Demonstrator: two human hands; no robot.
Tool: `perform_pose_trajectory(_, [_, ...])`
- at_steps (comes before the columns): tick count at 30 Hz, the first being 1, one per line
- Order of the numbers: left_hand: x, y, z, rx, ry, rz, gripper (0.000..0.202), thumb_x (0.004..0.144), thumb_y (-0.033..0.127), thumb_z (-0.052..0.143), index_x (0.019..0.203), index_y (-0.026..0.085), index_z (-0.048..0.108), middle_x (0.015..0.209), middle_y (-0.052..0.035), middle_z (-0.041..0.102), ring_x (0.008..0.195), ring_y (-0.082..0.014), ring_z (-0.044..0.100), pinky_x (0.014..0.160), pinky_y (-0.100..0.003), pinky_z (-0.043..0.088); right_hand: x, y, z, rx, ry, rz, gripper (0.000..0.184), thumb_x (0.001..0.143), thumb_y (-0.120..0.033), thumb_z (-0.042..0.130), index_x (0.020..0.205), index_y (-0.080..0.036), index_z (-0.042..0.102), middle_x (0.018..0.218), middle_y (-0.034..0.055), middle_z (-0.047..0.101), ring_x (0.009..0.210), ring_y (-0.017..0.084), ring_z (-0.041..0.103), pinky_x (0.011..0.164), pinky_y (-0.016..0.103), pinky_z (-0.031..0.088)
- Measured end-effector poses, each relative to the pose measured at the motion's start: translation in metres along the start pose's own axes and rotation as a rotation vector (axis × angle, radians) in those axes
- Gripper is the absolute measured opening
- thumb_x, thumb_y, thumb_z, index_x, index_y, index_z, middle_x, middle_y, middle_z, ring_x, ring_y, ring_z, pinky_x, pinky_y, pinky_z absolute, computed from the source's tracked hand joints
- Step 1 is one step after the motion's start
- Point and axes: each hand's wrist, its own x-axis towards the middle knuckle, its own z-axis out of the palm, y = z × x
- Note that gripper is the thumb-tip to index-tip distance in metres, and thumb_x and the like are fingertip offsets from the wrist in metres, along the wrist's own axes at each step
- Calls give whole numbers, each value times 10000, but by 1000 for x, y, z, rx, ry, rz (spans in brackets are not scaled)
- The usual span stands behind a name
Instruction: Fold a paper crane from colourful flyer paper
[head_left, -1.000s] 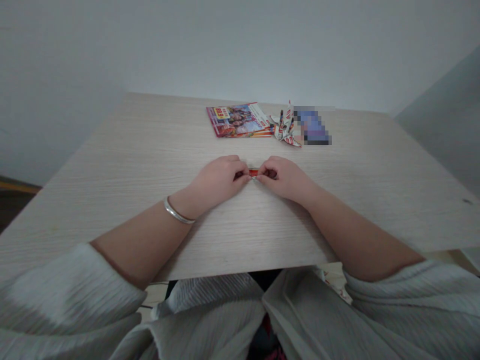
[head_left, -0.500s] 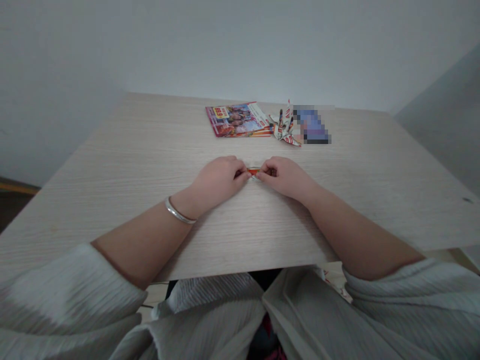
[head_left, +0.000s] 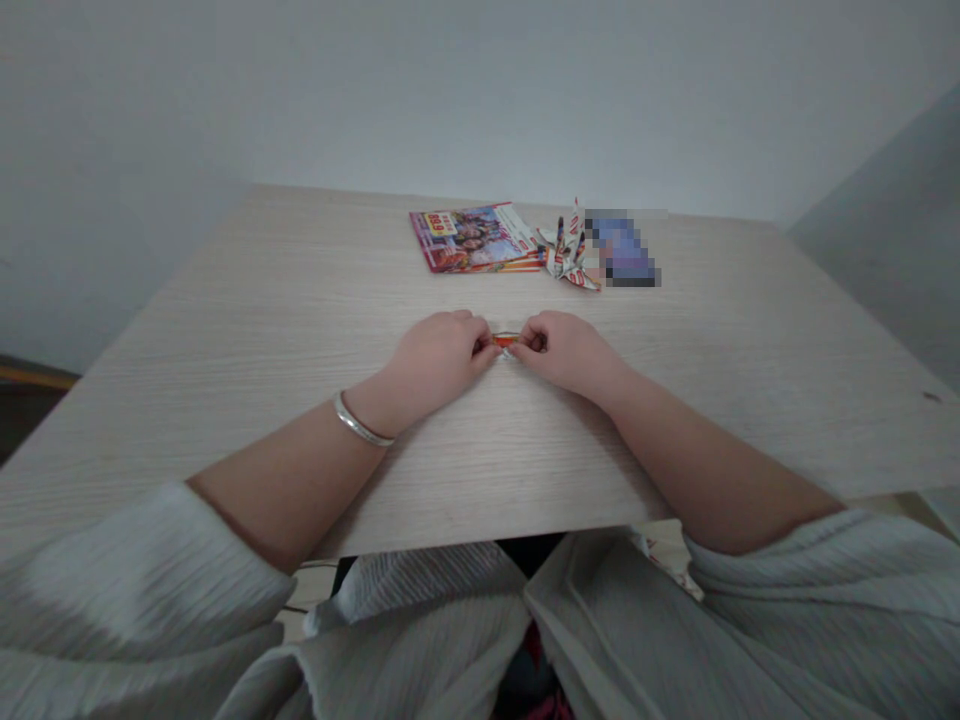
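Note:
Between my two hands is a small piece of folded paper (head_left: 506, 341), orange-red and white, close to the tabletop. My left hand (head_left: 444, 355) pinches its left end, thumb and fingers closed. Its right end is held in the closed fingers of my right hand (head_left: 568, 350). Most of the paper is hidden by the fingers, so its full shape does not show.
At the back of the wooden table (head_left: 300, 300) lie several printed flyers (head_left: 472, 238) in a stack. Touching their right side is a folded paper crane (head_left: 570, 255). A blurred-out flat blue-purple item (head_left: 626, 248) lies right of it. A wall stands behind.
Both hands keep their pinch on the paper. The right hand's fingers have shifted slightly, and the view has moved a little.

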Motion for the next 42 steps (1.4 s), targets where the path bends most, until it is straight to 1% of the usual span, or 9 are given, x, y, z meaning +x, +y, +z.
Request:
perform_pose_trajectory(3, [0,1,0,10,8,-9,285,989,347,525,940,153,729,897,-88,706,816,-243,653,713,-349,436,0,-1,0,-35,2,5,200,909,-340,628,809,-184,704,874,62,740,768,172,595,671,299,371])
perform_pose_trajectory(8, [0,2,-2,40,-11,7,274,979,331,520,969,144,721,931,-102,706,852,-256,664,732,-357,456,1,-1,1,-49,10,5,202,908,-347,625,821,-185,710,880,64,741,772,174,598,678,303,376])
perform_pose_trajectory(14, [0,2,-2,11,-16,-1,277,975,340,511,949,149,709,943,-111,710,874,-262,672,755,-363,477,-2,-1,1,-90,46,1,212,911,-365,629,833,-192,724,918,79,752,798,199,621,674,325,367])
perform_pose_trajectory(17, [0,2,-2,-3,-13,-3,263,974,340,517,944,153,699,951,-112,719,877,-259,675,761,-360,482,-1,-2,1,-111,43,9,226,917,-383,629,835,-197,727,916,80,753,800,206,626,669,330,361])
perform_pose_trajectory(19, [0,2,-1,-51,0,-41,244,966,344,543,1023,150,680,949,-100,730,850,-248,679,741,-349,482,-1,-2,2,-116,41,5,226,919,-384,627,838,-197,725,910,77,752,799,205,626,672,330,358])
perform_pose_trajectory(22, [-1,2,-1,-93,10,-101,295,953,351,584,1156,142,626,956,-89,744,826,-244,686,713,-338,481,-2,-2,2,-134,44,-7,233,924,-380,606,849,-192,721,929,87,749,804,211,624,677,336,349])
perform_pose_trajectory(30, [-2,4,-3,-28,7,-22,224,990,295,510,1066,149,662,1003,-110,745,924,-277,695,786,-368,499,-1,-3,1,-156,30,-5,223,933,-360,590,867,-187,715,955,95,745,844,220,628,692,334,349])
perform_pose_trajectory(38, [-1,7,0,33,-14,-19,244,1013,251,464,1112,138,656,1095,-133,730,1016,-300,689,856,-396,511,-2,-7,1,-197,26,6,236,945,-377,584,875,-186,704,985,111,749,876,247,645,718,354,371])
perform_pose_trajectory(42, [-1,7,0,61,-12,-3,259,1022,229,433,1127,132,649,1100,-140,721,1021,-301,684,868,-401,508,-2,-7,1,-197,27,1,224,949,-371,591,881,-186,696,991,112,748,888,249,648,720,353,372])
